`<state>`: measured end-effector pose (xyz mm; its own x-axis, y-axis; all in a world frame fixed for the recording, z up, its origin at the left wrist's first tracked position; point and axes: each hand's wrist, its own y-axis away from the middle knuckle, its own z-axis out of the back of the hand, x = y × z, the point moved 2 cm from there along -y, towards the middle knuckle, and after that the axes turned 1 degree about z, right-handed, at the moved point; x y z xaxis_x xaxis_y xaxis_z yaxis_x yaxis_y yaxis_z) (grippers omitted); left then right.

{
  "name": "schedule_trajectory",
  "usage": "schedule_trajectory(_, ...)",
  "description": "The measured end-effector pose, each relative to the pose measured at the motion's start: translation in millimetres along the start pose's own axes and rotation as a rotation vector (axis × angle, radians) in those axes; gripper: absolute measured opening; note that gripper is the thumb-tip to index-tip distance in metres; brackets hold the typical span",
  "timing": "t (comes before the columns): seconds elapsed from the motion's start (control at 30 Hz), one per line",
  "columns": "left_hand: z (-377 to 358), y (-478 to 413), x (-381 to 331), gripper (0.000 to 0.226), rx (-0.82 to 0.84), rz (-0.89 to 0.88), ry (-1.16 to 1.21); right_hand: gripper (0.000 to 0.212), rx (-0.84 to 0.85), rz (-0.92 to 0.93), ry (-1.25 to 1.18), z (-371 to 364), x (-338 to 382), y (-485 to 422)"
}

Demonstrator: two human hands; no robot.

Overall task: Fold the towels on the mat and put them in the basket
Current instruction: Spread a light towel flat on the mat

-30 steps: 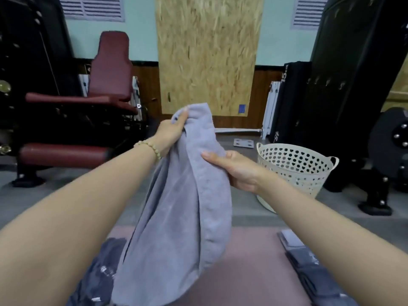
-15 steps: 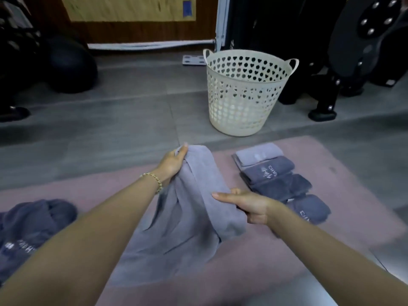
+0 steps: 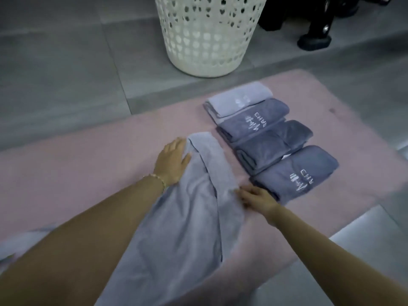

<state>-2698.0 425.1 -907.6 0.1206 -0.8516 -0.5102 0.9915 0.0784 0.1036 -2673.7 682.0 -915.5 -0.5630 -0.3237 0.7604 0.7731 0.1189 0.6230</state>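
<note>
Head view: left hand grips the lilac towel on the mat, nearside of the basket; right hand's hold I cannot tell. Risk: bunched cloth folds crooked, or I nudge the folded row.

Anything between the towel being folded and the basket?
Nothing visible. The lilac towel lies on the mat; bare mat and floor lead to the basket. The folded towels sit right of that line.
</note>
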Motion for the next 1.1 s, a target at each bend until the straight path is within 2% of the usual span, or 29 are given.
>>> schedule_trajectory(0.1,-45.5,9.3,-5.9,0.061,0.143,-0.170,-0.174,0.018,-0.034,-0.021,0.013,6.4,-23.9,3.3)
schedule_trajectory(0.17,-68.6,11.3,-4.9,0.057,0.252,-0.145,-0.209,0.020,0.111,-0.083,0.137,2.1,-29.0,11.8)
schedule_trajectory(0.23,-81.2,11.7,-3.3,0.061,0.328,-0.091,-0.214,0.031,0.298,-0.141,0.221,-7.4,-33.6,23.3)
schedule_trajectory(0.3,-84.6,9.2,-3.5,0.059,0.360,-0.073,-0.247,0.037,0.341,-0.130,0.044,-15.4,-38.5,28.6)
schedule_trajectory(0.37,-85.1,6.2,-2.5,0.054,0.382,-0.068,-0.255,0.035,0.283,-0.152,-0.308,-19.6,-40.3,32.4)
schedule_trajectory(0.43,-85.4,1.7,1.6,0.053,0.416,-0.083,-0.256,0.035,0.274,-0.187,-0.442,-19.9,-38.9,35.7)
schedule_trajectory(0.47,-86.2,-0.7,4.8,0.053,0.439,-0.086,-0.242,0.039,0.308,-0.183,-0.379,-18.5,-39.0,37.4)
schedule_trajectory(0.53,-84.3,-4.0,7.6,0.053,0.471,-0.080,-0.196,0.052,0.399,-0.179,-0.101,-12.7,-40.8,44.1)
schedule_trajectory(0.6,-81.0,-4.4,6.4,0.051,0.475,-0.076,-0.164,0.051,0.412,-0.208,0.102,-1.1,-44.8,48.7)
schedule_trajectory(0.7,-75.7,0.8,2.7,0.051,0.447,-0.066,-0.126,0.038,0.268,-0.212,0.000,18.9,-57.2,51.9)
schedule_trajectory(0.77,-74.0,6.6,1.7,0.051,0.422,-0.060,-0.094,0.032,0.124,-0.143,-0.063,27.1,-65.8,53.3)
schedule_trajectory(0.83,-73.2,14.6,0.5,0.052,0.370,-0.060,-0.083,0.031,0.011,-0.081,-0.003,30.2,-75.4,52.3)
schedule_trajectory(0.97,-75.6,36.1,-2.7,0.054,0.283,-0.070,-0.067,0.032,-0.084,-0.052,0.189,33.0,-94.3,44.7)
schedule_trajectory(1.1,-61.7,62.5,5.9,0.050,0.211,-0.089,-0.005,0.039,-0.291,0.173,0.378,25.8,-79.7,44.0)
